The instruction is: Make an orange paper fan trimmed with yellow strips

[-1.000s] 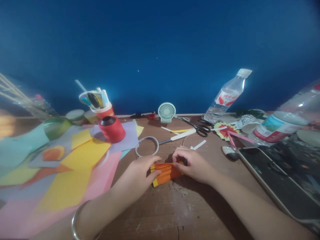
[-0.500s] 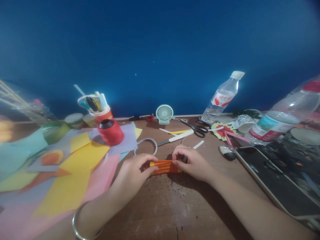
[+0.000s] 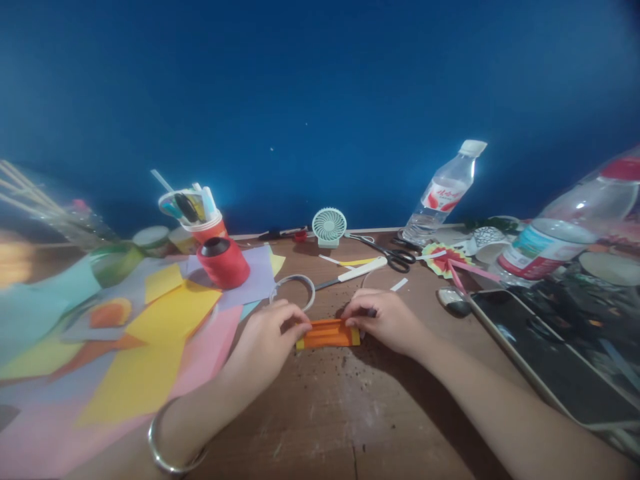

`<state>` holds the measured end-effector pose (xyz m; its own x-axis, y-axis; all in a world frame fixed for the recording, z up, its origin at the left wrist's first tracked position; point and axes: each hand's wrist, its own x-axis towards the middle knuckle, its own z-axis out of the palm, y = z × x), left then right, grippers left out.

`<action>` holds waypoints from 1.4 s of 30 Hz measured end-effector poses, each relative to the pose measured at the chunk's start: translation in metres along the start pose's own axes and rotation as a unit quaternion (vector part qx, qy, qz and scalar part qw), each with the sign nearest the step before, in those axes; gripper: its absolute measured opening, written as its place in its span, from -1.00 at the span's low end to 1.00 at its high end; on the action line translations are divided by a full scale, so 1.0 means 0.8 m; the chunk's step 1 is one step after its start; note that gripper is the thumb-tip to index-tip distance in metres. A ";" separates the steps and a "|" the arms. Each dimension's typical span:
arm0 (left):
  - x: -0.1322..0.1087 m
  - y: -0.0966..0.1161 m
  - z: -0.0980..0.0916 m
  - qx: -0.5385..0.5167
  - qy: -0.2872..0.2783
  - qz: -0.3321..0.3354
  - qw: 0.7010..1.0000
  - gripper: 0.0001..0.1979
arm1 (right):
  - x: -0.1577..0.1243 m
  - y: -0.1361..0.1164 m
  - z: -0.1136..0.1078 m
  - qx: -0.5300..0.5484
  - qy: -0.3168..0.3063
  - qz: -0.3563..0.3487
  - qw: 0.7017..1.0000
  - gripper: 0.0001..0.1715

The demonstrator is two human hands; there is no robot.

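From seven o'clock the left forearm slants up to the left hand, palm down and fingers arched, pinching the ten o'clock corner of the orange-and-yellow folded paper, which sits toward six o'clock of the view above the table. Pleating appears to be the step in hand, and another fold would call for even thumb pressure along the crease. From four o'clock the right forearm brings in the right hand, curled, nipping the paper's two o'clock corner, an unidentifiable small dark thing between its fingers.
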<state>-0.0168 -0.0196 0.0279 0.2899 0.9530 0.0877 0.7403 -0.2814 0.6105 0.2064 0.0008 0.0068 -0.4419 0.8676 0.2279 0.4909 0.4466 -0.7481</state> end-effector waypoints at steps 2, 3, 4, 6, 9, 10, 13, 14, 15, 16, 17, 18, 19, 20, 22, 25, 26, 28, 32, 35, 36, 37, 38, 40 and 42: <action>0.001 -0.001 0.001 -0.010 -0.037 -0.029 0.999 -0.91 | 0.000 0.000 0.001 -0.015 0.000 0.012 1.000 -0.91; 0.002 -0.001 0.001 -0.009 -0.048 -0.030 0.998 -0.92 | 0.001 -0.001 0.001 -0.027 -0.003 0.010 1.000 -0.91; 0.003 -0.001 0.001 0.000 -0.053 -0.019 0.998 -0.93 | 0.001 0.000 0.002 -0.041 -0.007 0.004 0.999 -0.91; 0.004 -0.002 0.001 0.043 -0.054 0.023 0.997 -0.92 | 0.000 0.000 0.003 -0.075 -0.019 -0.024 0.997 -0.92; 0.002 0.000 0.001 0.127 -0.052 0.086 0.987 -0.88 | -0.001 0.002 0.004 -0.111 -0.037 -0.082 0.990 -0.89; 0.001 0.000 0.001 0.151 -0.050 0.106 0.982 -0.86 | -0.001 0.003 0.005 -0.118 -0.041 -0.097 0.987 -0.89; -0.002 0.000 0.001 0.199 -0.041 0.160 0.966 -0.84 | -0.002 0.003 0.006 -0.137 -0.043 -0.113 0.983 -0.87; -0.003 0.000 0.002 0.210 -0.043 0.172 0.961 -0.83 | -0.002 0.002 0.006 -0.144 -0.044 -0.115 0.982 -0.87; -0.003 0.000 0.002 0.220 -0.049 0.180 0.957 -0.82 | -0.002 0.000 0.005 -0.152 -0.045 -0.118 0.980 -0.87; -0.003 0.000 0.002 0.229 -0.058 0.185 0.954 -0.81 | -0.002 -0.002 0.005 -0.163 -0.049 -0.120 0.978 -0.87; -0.003 0.000 0.002 0.238 -0.068 0.189 0.950 -0.80 | -0.002 -0.005 0.004 -0.176 -0.054 -0.120 0.975 -0.87; -0.003 0.001 0.002 0.247 -0.079 0.193 0.946 -0.78 | -0.003 -0.009 0.004 -0.192 -0.060 -0.119 0.972 -0.87; -0.002 0.002 0.002 0.257 -0.089 0.197 0.942 -0.77 | -0.003 -0.012 0.003 -0.209 -0.067 -0.114 0.969 -0.87; -0.002 0.003 0.002 0.269 -0.096 0.201 0.937 -0.76 | -0.003 -0.016 0.003 -0.225 -0.074 -0.109 0.965 -0.88; -0.003 0.006 0.001 0.293 -0.101 0.207 0.928 -0.75 | -0.004 -0.023 0.002 -0.251 -0.086 -0.101 0.959 -0.91; -0.005 0.008 0.002 0.313 -0.094 0.213 0.921 -0.76 | -0.005 -0.029 0.001 -0.276 -0.093 -0.100 0.952 -0.96; -0.006 0.009 0.002 0.314 -0.090 0.217 0.920 -0.77 | -0.005 -0.030 0.001 -0.281 -0.094 -0.100 0.950 -0.96; -0.008 0.008 0.003 0.313 -0.086 0.232 0.917 -0.79 | -0.006 -0.032 0.000 -0.291 -0.095 -0.097 0.947 -0.95; -0.010 0.007 0.005 0.315 -0.093 0.249 0.911 -0.81 | -0.007 -0.033 -0.001 -0.306 -0.102 -0.090 0.943 -0.96; -0.009 0.008 0.005 0.310 -0.096 0.240 0.915 -0.82 | -0.007 -0.034 0.000 -0.318 -0.100 -0.087 0.939 -0.97; -0.009 0.009 0.004 0.305 -0.097 0.235 0.918 -0.82 | -0.007 -0.034 0.000 -0.319 -0.100 -0.087 0.939 -0.97; -0.009 0.010 0.004 0.298 -0.097 0.230 0.921 -0.82 | -0.007 -0.034 0.001 -0.319 -0.099 -0.086 0.939 -0.97; -0.009 0.011 0.004 0.290 -0.097 0.225 0.925 -0.82 | -0.007 -0.034 0.001 -0.317 -0.099 -0.085 0.939 -0.97; -0.009 0.012 0.003 0.271 -0.099 0.215 0.933 -0.83 | -0.007 -0.033 0.003 -0.310 -0.098 -0.083 0.942 -0.96; -0.009 0.011 0.003 0.246 -0.101 0.201 0.943 -0.85 | -0.008 -0.031 0.004 -0.301 -0.098 -0.079 0.945 -0.94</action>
<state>-0.0108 -0.0295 0.0311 0.6798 0.7316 0.0523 0.7234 -0.6805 0.1163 0.1945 -0.0164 0.0224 -0.6474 0.7486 0.1432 0.7190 0.6622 -0.2110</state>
